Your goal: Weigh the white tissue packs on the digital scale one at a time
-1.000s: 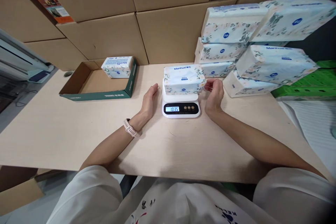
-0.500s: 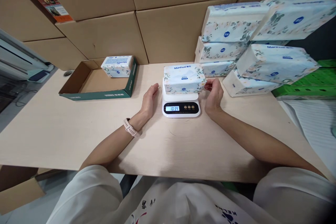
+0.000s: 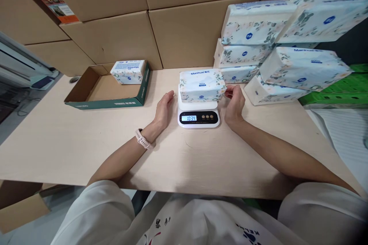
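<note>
A floral tissue pack [image 3: 201, 84] lies on a small white kitchen scale [image 3: 198, 118] at the middle of the table; the display reads 103.4. My left hand [image 3: 163, 110] rests on its edge on the table just left of the scale, fingers stretched out, holding nothing. My right hand [image 3: 235, 104] sits just right of the scale with loosely curled fingers at the pack's right end, gripping nothing. A pale watch [image 3: 142, 139] is on my left wrist.
A shallow green-sided cardboard tray [image 3: 106, 102] at the back left holds one tissue pack [image 3: 128, 71]. Several more packs [image 3: 276, 49] are piled at the back right, beside a green crate [image 3: 339, 95]. Brown cartons [image 3: 184, 34] wall off the rear.
Both hands and the pack have stayed put. The scale reading went from 103.5 to 103.4. The view shifted very slightly.
</note>
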`<state>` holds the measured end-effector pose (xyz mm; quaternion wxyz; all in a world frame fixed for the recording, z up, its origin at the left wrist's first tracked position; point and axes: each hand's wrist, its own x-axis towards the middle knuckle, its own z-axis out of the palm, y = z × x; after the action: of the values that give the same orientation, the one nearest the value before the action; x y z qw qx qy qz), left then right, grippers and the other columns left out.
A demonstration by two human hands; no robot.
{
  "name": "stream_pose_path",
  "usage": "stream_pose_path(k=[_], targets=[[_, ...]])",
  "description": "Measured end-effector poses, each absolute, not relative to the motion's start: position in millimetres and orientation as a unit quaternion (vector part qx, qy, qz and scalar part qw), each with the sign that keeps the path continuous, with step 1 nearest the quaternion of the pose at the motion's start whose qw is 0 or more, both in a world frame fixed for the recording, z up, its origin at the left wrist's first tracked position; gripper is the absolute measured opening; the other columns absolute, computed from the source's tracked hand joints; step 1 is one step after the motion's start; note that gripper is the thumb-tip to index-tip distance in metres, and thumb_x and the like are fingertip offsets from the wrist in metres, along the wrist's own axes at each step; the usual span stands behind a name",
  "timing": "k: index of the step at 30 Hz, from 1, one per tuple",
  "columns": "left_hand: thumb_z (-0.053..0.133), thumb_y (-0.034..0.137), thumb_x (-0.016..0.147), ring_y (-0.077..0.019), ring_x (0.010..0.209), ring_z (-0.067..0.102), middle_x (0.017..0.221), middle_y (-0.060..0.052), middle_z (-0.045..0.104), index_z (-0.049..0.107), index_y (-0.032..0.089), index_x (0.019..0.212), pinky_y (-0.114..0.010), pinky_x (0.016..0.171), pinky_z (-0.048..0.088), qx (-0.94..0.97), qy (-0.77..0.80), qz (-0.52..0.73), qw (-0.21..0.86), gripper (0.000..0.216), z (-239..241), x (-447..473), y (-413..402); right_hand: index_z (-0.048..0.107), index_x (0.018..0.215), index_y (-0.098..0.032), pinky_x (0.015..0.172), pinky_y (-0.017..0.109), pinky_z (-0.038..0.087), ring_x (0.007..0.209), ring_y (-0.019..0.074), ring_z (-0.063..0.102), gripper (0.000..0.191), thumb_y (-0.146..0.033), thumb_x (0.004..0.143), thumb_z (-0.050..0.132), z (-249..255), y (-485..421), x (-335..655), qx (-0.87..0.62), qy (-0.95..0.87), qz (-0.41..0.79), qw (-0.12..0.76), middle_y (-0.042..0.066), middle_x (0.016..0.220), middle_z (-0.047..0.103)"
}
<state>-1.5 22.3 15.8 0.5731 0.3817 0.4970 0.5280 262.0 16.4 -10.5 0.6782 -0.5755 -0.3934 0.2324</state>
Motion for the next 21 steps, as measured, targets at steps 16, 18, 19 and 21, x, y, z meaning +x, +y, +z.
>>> stream_pose_path(k=[16,18,19,21], targets=[[0.065,0.042,0.116,-0.031,0.177,0.055,0.176,-0.011,0.071,0.084,0.02,0.13,-0.043,0.155,0.035,0.373,0.49,0.535,0.579,0.032,14.3,-2.6,21.8,0.076,0.09,-0.027,0.105,0.045,0.056,0.105,0.0248,0.072,0.067,-0.079,0.111,0.039,-9.4,14.5,261.9,-0.575,-0.403,0.243,0.669,0.007,0.105,0.079],[0.063,0.042,0.117,-0.0295,0.176,0.057,0.176,-0.011,0.071,0.084,0.02,0.13,-0.042,0.154,0.036,0.381,0.485,0.533,0.579,0.033,14.3,-2.9,21.3,0.077,0.091,-0.027,0.108,0.046,0.057,0.108,0.0255,0.072,0.065,-0.076,0.112,0.039,-7.4,12.4,261.2,-0.572,-0.412,0.244,0.666,0.008,0.108,0.08],[0.062,0.042,0.118,-0.029,0.175,0.058,0.175,-0.011,0.072,0.084,0.019,0.131,-0.042,0.154,0.036,0.387,0.482,0.532,0.579,0.034,14.2,-3.1,21.1,0.077,0.092,-0.027,0.11,0.047,0.057,0.11,0.026,0.073,0.063,-0.074,0.112,0.041,-6.3,11.2,260.7,-0.569,-0.418,0.245,0.665,0.008,0.11,0.08],[0.061,0.044,0.118,-0.0289,0.174,0.059,0.173,-0.012,0.073,0.084,0.019,0.133,-0.044,0.153,0.037,0.399,0.472,0.532,0.578,0.037,13.9,-3.4,20.7,0.077,0.094,-0.027,0.115,0.049,0.058,0.115,0.0272,0.074,0.057,-0.069,0.112,0.044,-4.3,9.1,259.3,-0.56,-0.43,0.241,0.666,0.009,0.114,0.08]])
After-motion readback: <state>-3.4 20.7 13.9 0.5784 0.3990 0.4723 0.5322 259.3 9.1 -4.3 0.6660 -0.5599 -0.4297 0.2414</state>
